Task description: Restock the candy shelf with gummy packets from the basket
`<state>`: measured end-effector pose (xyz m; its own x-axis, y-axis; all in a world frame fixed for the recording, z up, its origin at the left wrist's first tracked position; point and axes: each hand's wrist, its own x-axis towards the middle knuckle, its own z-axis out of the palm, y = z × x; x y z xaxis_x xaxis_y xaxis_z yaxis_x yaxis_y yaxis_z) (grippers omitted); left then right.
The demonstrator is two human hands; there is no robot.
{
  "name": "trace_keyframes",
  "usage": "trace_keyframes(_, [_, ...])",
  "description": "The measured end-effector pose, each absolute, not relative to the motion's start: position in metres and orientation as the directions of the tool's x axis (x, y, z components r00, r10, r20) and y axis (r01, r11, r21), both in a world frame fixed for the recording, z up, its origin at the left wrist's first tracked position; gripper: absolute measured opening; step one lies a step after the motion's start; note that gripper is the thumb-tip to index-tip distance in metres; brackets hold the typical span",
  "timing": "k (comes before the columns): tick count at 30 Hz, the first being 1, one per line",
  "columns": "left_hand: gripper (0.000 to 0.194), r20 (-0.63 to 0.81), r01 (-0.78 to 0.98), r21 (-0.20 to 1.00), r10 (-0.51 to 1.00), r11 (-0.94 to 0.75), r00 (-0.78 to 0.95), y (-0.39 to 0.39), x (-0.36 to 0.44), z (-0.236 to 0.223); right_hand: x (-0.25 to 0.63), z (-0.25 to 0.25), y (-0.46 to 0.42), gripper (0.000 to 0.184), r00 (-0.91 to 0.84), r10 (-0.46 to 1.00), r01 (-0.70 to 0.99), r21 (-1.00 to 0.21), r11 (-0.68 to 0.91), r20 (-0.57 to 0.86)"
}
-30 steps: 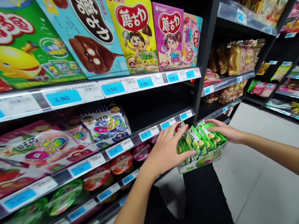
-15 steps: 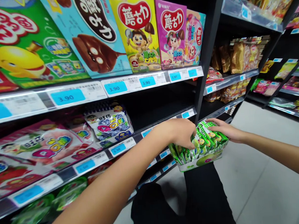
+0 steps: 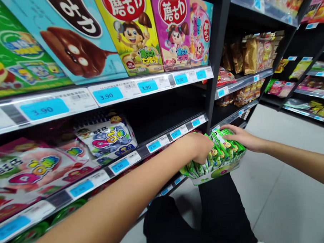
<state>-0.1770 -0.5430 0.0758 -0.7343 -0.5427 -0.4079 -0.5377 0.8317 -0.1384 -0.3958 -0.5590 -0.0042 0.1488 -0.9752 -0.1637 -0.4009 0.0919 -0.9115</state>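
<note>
A shallow cardboard display box [image 3: 216, 174] full of upright green snack packets [image 3: 217, 153] sits low in front of me, just off the shelf edge. My left hand [image 3: 196, 147] curls down over the near side of the packets and grips a bunch of them, and some lean out to the left. My right hand [image 3: 239, 137] lies across the far side of the box with its fingers over the packets. Much of the box's left end is hidden behind my left hand and the leaning packets.
A black store shelf unit [image 3: 215, 54] stands to my left, with picture-printed biscuit boxes [image 3: 131, 33], gummy bags [image 3: 106, 136] and blue price tags [image 3: 107, 95] along its rails. My black trousers [image 3: 216, 212] show below the box, with a pale tile floor [image 3: 274, 177] to the right.
My left hand has gone from spread flat on the packets to curled around a bunch of them. Packets now lean further left, and the shelves have shifted left and upward in view.
</note>
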Motion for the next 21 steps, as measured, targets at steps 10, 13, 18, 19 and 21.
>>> trace_keyframes(10, [0.027, -0.475, -0.529, -0.178, -0.543, 0.83, -0.692, -0.539, -0.185, 0.071, -0.392, 0.002, -0.554, 0.043, 0.123, -0.973, -0.405, -0.905, 0.132, -0.197])
trace_keyframes(13, [0.029, -0.486, -0.526, -0.187, -0.544, 0.829, -0.684, -0.54, -0.185, 0.067, -0.392, 0.002, -0.554, 0.043, 0.123, -0.97, -0.393, -0.908, 0.144, -0.207])
trace_keyframes(18, [0.028, -0.466, -0.527, -0.17, -0.539, 0.833, -0.701, -0.539, -0.18, 0.059, -0.393, 0.001, -0.555, 0.046, 0.135, -0.974, -0.412, -0.904, 0.112, -0.181])
trace_keyframes(19, [0.028, -0.469, -0.532, -0.169, -0.543, 0.83, -0.697, -0.539, -0.179, 0.058, -0.394, 0.001, -0.555, 0.047, 0.138, -0.975, -0.414, -0.905, 0.101, -0.172])
trace_keyframes(21, [0.027, -0.471, -0.545, -0.161, -0.549, 0.823, -0.69, -0.538, -0.177, 0.055, -0.394, 0.001, -0.555, 0.049, 0.142, -0.977, -0.422, -0.903, 0.086, -0.159])
